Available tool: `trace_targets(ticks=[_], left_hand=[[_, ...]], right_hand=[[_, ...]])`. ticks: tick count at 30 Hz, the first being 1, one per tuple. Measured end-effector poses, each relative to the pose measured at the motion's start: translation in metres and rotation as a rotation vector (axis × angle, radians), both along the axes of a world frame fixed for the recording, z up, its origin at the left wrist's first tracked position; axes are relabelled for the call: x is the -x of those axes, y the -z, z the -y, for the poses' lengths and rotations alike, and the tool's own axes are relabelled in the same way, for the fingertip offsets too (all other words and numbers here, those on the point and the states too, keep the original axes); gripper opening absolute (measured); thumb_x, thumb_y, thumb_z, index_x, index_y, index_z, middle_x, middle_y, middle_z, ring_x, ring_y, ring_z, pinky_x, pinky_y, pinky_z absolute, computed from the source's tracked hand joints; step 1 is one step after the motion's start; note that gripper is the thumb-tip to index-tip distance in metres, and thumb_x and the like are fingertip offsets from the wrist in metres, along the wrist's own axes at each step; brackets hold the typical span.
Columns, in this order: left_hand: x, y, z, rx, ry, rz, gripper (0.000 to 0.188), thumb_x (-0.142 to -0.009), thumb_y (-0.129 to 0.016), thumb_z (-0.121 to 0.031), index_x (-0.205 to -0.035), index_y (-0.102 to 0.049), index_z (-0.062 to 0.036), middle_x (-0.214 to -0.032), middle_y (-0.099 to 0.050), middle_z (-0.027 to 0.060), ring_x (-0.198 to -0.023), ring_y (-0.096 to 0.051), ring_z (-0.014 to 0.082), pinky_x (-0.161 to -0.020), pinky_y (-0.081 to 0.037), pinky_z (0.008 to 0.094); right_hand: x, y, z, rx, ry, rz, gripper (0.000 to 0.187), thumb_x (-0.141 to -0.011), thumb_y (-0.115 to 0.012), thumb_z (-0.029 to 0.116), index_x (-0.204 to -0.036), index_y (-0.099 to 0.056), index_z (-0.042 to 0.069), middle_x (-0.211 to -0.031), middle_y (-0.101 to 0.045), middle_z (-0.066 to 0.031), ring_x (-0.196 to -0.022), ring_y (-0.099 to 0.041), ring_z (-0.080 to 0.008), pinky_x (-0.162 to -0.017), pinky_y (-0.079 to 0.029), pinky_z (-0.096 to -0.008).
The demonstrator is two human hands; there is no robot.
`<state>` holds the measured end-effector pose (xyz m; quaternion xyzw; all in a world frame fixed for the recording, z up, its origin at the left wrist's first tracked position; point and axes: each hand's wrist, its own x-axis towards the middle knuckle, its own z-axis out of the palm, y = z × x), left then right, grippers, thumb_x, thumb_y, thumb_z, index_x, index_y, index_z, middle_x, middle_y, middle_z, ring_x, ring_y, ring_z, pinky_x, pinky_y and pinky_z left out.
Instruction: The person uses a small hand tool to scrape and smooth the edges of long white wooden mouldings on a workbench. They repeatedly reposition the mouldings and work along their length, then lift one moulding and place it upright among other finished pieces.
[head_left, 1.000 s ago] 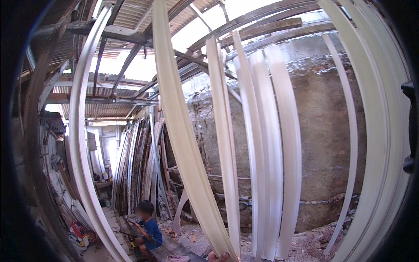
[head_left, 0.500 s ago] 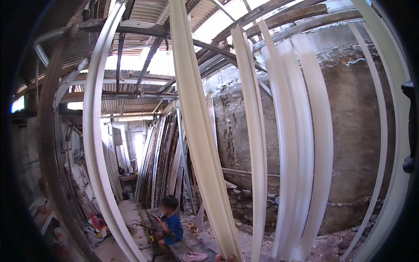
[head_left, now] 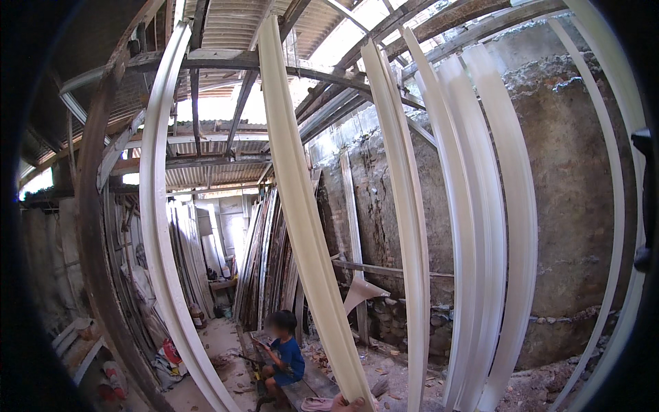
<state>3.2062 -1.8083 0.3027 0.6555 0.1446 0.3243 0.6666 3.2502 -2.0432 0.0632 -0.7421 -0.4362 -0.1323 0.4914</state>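
While I watched remotely, only a fingertip sliver of one hand (head_left: 347, 404) touched the long, smooth cream plank (head_left: 302, 226) leaning upright before the rough stone wall (head_left: 570, 226); its grip was unreadable.

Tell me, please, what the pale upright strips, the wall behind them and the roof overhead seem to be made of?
The pale strips look like freshly cut or planed wood: cream, matte, long and thin, though the grain is too fine to confirm. The wall looks like rough masonry or old plaster, mottled brown-grey, with loose stones at its foot. The roof appears to be corrugated sheet on dark timber beams.
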Motion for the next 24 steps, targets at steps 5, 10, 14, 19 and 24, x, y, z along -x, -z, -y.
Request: trace_targets(ticks=[5,10,14,19,24], left_hand=[[-0.014,-0.007,0.006,0.0,0.037,0.094,0.051,-0.088,-0.075,-0.029,-0.127,-0.06,0.0,-0.107,-0.068,0.0085,-0.091,-0.066,0.0179,-0.078,-0.056,0.0327],[-0.019,-0.004,0.005,-0.005,0.071,0.157,0.054,-0.089,-0.074,-0.029,-0.131,-0.057,0.0002,-0.112,-0.068,0.0098,-0.095,-0.066,0.0181,-0.082,-0.055,0.0331],[-0.022,0.001,0.002,-0.007,0.096,0.204,0.056,-0.09,-0.073,-0.029,-0.134,-0.055,0.0003,-0.116,-0.067,0.0108,-0.099,-0.065,0.0183,-0.084,-0.055,0.0335],[-0.03,0.017,-0.007,0.073,0.116,0.263,0.059,-0.092,-0.071,-0.029,-0.139,-0.05,0.0008,-0.123,-0.064,0.0122,-0.106,-0.063,0.0195,-0.088,-0.053,0.034],[-0.043,0.043,-0.022,0.364,0.202,0.404,0.062,-0.095,-0.068,-0.028,-0.144,-0.045,0.0013,-0.13,-0.061,0.0136,-0.114,-0.061,0.0209,-0.093,-0.052,0.0346]], right_hand=[[-0.003,-0.106,-0.018,-0.204,0.037,0.01,0.045,-0.086,-0.07,0.034,-0.118,-0.062,0.003,-0.112,-0.063,-0.0207,-0.104,-0.06,-0.0367,-0.083,-0.047,-0.0487],[0.006,-0.216,-0.03,-0.428,0.048,0.054,0.033,-0.084,-0.072,0.024,-0.11,-0.065,0.004,-0.097,-0.065,-0.0195,-0.089,-0.063,-0.0356,-0.072,-0.048,-0.0473],[0.009,-0.265,-0.042,-0.512,0.051,0.056,0.024,-0.083,-0.073,0.017,-0.103,-0.067,0.005,-0.086,-0.066,-0.0185,-0.076,-0.065,-0.0347,-0.064,-0.05,-0.0461],[-0.003,-0.266,-0.04,-0.355,-0.018,0.052,0.029,-0.084,-0.073,0.01,-0.109,-0.062,0.004,-0.09,-0.066,-0.0164,-0.077,-0.065,-0.0328,-0.067,-0.052,-0.0431],[-0.007,-0.24,-0.048,-0.337,-0.038,-0.17,0.025,-0.09,-0.066,0.014,-0.111,-0.061,0.002,-0.098,-0.069,-0.0194,-0.083,-0.067,-0.0344,-0.075,-0.053,-0.0437]])
